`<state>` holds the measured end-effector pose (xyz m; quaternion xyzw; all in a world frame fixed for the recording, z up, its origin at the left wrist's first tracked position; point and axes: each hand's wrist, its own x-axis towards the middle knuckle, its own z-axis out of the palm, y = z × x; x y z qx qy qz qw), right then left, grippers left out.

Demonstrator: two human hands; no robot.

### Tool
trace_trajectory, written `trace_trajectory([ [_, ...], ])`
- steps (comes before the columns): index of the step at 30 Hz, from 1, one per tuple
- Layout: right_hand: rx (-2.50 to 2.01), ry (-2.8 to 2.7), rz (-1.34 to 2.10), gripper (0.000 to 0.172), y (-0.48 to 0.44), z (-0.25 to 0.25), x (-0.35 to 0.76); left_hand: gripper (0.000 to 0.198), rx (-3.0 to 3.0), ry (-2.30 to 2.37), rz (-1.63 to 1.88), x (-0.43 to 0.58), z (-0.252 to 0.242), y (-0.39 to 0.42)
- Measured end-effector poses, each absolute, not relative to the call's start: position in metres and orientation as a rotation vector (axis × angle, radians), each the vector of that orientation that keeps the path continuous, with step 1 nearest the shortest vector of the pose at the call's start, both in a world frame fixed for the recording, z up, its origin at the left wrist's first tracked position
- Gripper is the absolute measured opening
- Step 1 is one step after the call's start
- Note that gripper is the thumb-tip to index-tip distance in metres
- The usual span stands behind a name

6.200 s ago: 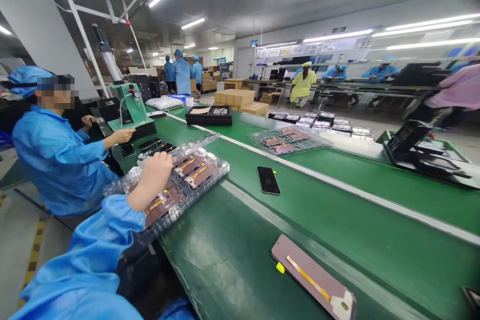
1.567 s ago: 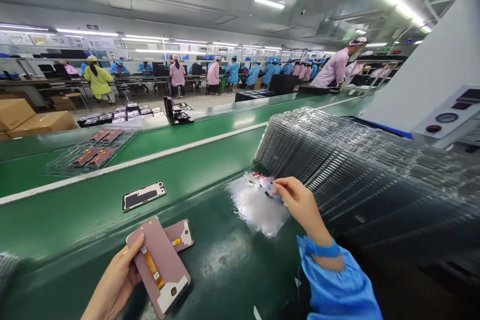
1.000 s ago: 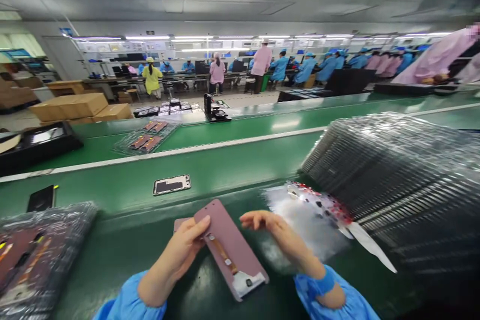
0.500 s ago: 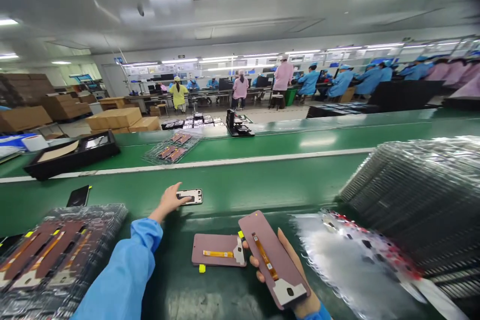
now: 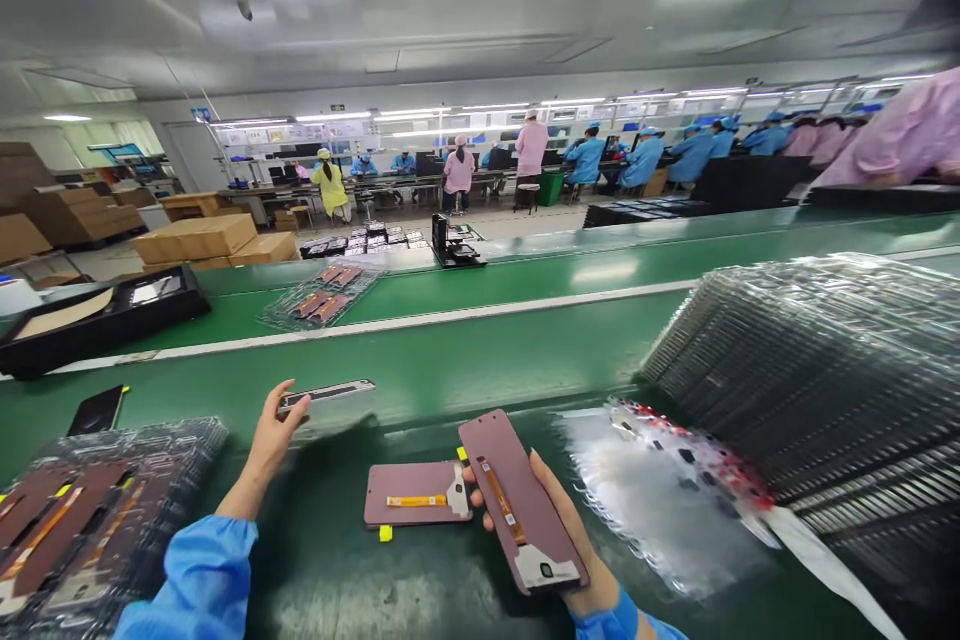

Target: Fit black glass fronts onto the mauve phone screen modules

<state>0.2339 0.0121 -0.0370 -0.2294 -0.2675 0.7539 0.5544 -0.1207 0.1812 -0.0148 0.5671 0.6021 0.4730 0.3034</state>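
My left hand (image 5: 276,425) pinches the left end of a thin phone frame (image 5: 334,392), which is raised and tilted over the green bench. My right hand (image 5: 559,520) is wrapped round a mauve phone panel (image 5: 517,505) with an orange flex cable and a white-grey patch. Just left of that, a second mauve panel (image 5: 409,510) lies flat on the bench, with a yellow tab at its lower edge; the fingers of my right hand are close to its right end.
Clear trays with mauve panels (image 5: 90,520) stand at the left, near a dark panel (image 5: 97,411). At the right are plastic film pieces (image 5: 637,490) and a tall tray stack (image 5: 787,370). Another tray (image 5: 322,295) and a black box (image 5: 112,310) sit farther back. People work beyond.
My left hand has lifted the phone frame off the bench and moved left with it, tilting it. My right hand still holds its panel. A person's pink sleeve has come in at the right.
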Motion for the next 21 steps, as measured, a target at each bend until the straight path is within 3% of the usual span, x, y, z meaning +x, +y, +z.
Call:
trace_trajectory([
  [5,-0.676,-0.851,1.531,0.054,-0.008,-0.017,0.238,0.094,1.178,1.195,1.285,-0.086,-0.004,0.1],
  [11,-0.753,-1.22,1.229,0.067,-0.023,-0.01,0.246,0.094,0.961,0.846,1.073,-0.043,-0.002,0.019],
  [16,-0.835,-1.559,1.033,0.061,-0.029,-0.014,0.234,0.106,1.002,0.699,0.958,-0.031,-0.008,-0.001],
  [21,-0.916,-1.775,0.913,0.06,-0.028,-0.019,0.224,0.097,1.08,0.634,0.872,-0.03,-0.005,-0.003],
])
